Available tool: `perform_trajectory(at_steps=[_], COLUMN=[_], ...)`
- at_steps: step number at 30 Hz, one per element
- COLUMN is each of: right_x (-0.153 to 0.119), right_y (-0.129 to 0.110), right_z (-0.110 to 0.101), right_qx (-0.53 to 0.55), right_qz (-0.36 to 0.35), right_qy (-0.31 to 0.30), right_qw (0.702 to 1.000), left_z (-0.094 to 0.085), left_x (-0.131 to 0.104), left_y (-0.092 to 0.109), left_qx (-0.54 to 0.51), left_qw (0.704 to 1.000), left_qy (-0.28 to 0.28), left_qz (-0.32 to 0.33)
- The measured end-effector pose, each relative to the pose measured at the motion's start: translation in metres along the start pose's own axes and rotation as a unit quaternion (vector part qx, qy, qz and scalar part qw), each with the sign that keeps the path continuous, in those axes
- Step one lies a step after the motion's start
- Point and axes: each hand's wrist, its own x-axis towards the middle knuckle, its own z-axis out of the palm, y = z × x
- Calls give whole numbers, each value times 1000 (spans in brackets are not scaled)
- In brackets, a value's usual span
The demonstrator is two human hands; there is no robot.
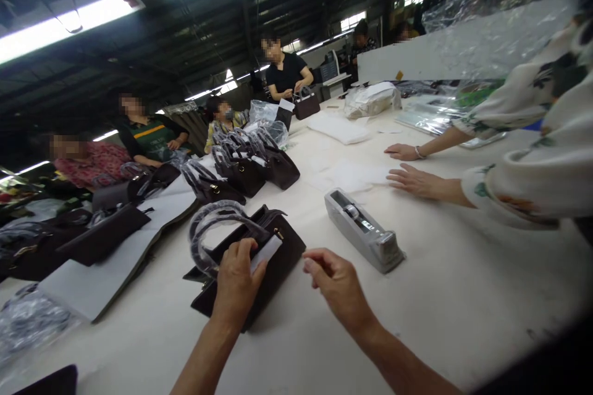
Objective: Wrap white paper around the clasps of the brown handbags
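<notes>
A dark brown handbag (283,262) lies tilted on the white table before me, its looped handles (204,228) wrapped in clear plastic. My left hand (237,278) grips the bag near its top edge, thumb beside a white paper strip (269,252) below the gold-coloured clasp. Just right of the bag, my right hand (340,287) is raised with thumb and forefinger pinched together; whatever may be between them is too small to make out. Beyond that hand stands a grey tape dispenser (364,228), apart from both hands.
Several wrapped handbags (241,170) stand farther back on the table (445,296), with more at the left. At the right, a co-worker's hands (417,182) rest near thin white sheets (352,174). Crumpled plastic (32,321) lies at left. Several people work beyond.
</notes>
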Motion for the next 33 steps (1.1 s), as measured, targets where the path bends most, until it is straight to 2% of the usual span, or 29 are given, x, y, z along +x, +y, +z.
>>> perform_trajectory(at_steps=[1, 3, 5, 7, 9, 13, 23, 29, 33], right_x=[0, 5, 16, 28, 40, 53, 84, 60, 46], right_y=[-10, -30, -44, -51, -53, -54, -54, -62, -55], right_z=[-24, -71, -112, -141, -157, -160, -148, -154, -162], right_qx=[-64, -180, -267, -310, -307, -280, -267, -229, -206], right_qz=[-41, -109, -134, -110, -53, 32, 190, 236, 266], right_qy=[35, 124, 157, 134, 85, 17, -77, -57, -44], right_qw=[996, 970, 941, 935, 946, 959, 941, 943, 941], left_z=[1, 3, 5, 8, 10, 10, 8, 9, 11], left_x=[0, 1, 3, 4, 5, 5, 4, 3, 4], left_y=[-1, -4, -8, -11, -13, -14, -12, -13, -14], left_qx=[4, 9, 9, 9, 7, 7, 22, 19, 23], left_qw=[1000, 1000, 1000, 999, 999, 999, 999, 999, 999], left_qy=[-6, -13, -12, -12, -18, -29, -35, -21, -23], left_qz=[4, 16, 26, 28, 26, 24, 23, 36, 35])
